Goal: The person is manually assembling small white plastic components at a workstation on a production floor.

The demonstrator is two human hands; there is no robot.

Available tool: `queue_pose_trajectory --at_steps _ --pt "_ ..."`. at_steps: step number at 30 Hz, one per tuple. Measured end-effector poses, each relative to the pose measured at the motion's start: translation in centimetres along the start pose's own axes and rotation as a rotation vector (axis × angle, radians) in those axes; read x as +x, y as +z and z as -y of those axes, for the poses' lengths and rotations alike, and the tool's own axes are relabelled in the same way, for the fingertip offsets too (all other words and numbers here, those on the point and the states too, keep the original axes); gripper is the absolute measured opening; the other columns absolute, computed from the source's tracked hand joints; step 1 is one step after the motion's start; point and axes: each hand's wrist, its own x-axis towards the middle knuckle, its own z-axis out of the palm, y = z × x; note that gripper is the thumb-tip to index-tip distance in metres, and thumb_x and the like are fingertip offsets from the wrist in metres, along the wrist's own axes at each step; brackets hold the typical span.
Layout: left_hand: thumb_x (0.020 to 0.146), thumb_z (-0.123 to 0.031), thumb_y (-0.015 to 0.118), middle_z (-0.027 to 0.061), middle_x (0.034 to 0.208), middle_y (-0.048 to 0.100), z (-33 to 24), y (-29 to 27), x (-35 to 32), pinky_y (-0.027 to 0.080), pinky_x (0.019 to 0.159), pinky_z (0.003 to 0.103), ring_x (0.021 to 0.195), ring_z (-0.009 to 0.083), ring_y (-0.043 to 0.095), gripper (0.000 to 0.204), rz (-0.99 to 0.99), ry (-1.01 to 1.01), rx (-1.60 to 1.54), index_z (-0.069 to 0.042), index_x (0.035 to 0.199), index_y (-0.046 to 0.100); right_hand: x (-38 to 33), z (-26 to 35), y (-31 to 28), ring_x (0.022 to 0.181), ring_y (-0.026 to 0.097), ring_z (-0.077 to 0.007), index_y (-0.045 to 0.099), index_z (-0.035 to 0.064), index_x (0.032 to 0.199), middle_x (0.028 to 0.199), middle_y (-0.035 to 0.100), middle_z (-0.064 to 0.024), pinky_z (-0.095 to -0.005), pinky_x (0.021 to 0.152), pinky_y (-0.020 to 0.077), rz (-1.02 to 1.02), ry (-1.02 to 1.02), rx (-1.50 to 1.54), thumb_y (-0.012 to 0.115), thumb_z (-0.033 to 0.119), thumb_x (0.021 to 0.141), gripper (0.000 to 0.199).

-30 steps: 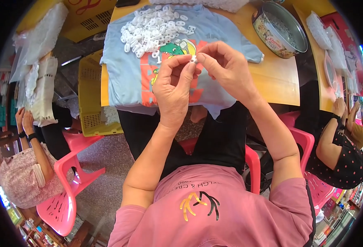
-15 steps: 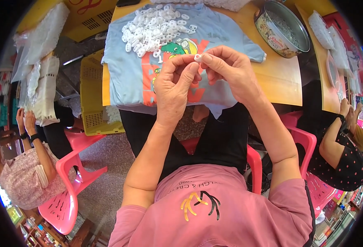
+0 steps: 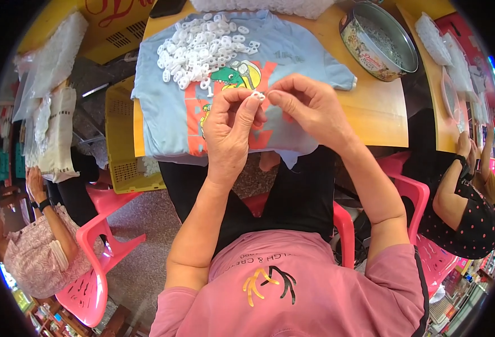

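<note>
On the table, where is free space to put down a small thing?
Bare wooden table lies between the blue shirt and the round tin. The shirt's lower left is free too. Its top is crowded with white plastic pieces, and both hands fill the middle.

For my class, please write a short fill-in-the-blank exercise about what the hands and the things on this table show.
1. The left hand and right hand together pinch one small white ____ piece.
2. The pile of white pieces lies on a light ____ T-shirt.
3. The round tin stands on the table to the person's ____.

Missing words: plastic; blue; right
</note>
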Motion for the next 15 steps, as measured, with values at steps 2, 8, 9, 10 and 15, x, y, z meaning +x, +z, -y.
queue_pose_trajectory --at_steps 2,8,9,10,15 --pt "0.097 -0.010 0.062 0.0018 0.085 0.063 0.0 0.0 0.0 0.049 0.067 0.021 0.075 0.0072 0.060 0.011 0.009 0.006 0.015 -0.003 0.105 0.060 0.8 -0.4 -1.5 0.067 0.055 -0.0055 0.067 -0.0004 0.098 0.085 0.065 0.0001 -0.0208 0.061 0.0452 -0.036 -0.057 -0.168 0.067 0.014 0.093 0.016" --pt "0.097 -0.009 0.061 0.0014 0.088 0.062 0.1 -0.1 0.0 0.048 0.068 0.021 0.075 0.0064 0.059 0.009 0.056 0.016 0.038 -0.002 0.104 0.060 3.1 -0.9 -4.5 0.067 0.058 -0.0158 0.069 0.0039 0.094 0.084 0.064 -0.0068 -0.0291 0.061 0.0457 -0.195 -0.356 -0.740 0.070 0.011 0.086 0.010" --pt "0.097 -0.008 0.061 0.0015 0.090 0.062 0.1 -0.1 0.0 0.048 0.068 0.021 0.076 0.0064 0.059 0.009 0.058 0.017 0.049 -0.002 0.104 0.060 3.4 -1.0 -4.5 0.068 0.059 -0.0197 0.069 0.0048 0.094 0.085 0.063 -0.0075 -0.0314 0.062 0.0466 -0.184 -0.387 -0.783 0.069 0.012 0.086 0.011" --pt "0.097 -0.008 0.061 0.0015 0.090 0.062 0.1 -0.1 0.0 0.048 0.068 0.021 0.076 0.0064 0.059 0.009 0.058 0.014 0.049 -0.002 0.104 0.060 3.8 -1.1 -4.4 0.070 0.060 -0.0237 0.068 0.0057 0.093 0.085 0.063 -0.0082 -0.0337 0.064 0.0476 -0.172 -0.419 -0.826 0.069 0.013 0.085 0.011" --pt "0.096 -0.007 0.061 0.0017 0.094 0.061 0.1 -0.2 0.0 0.048 0.068 0.021 0.076 0.0064 0.059 0.009 0.066 0.018 0.045 -0.002 0.103 0.060 5.0 -1.6 -3.8 0.076 0.063 -0.0288 0.067 0.0056 0.090 0.086 0.063 -0.0087 -0.0384 0.067 0.0491 -0.136 -0.462 -0.950 0.066 0.015 0.087 0.010"
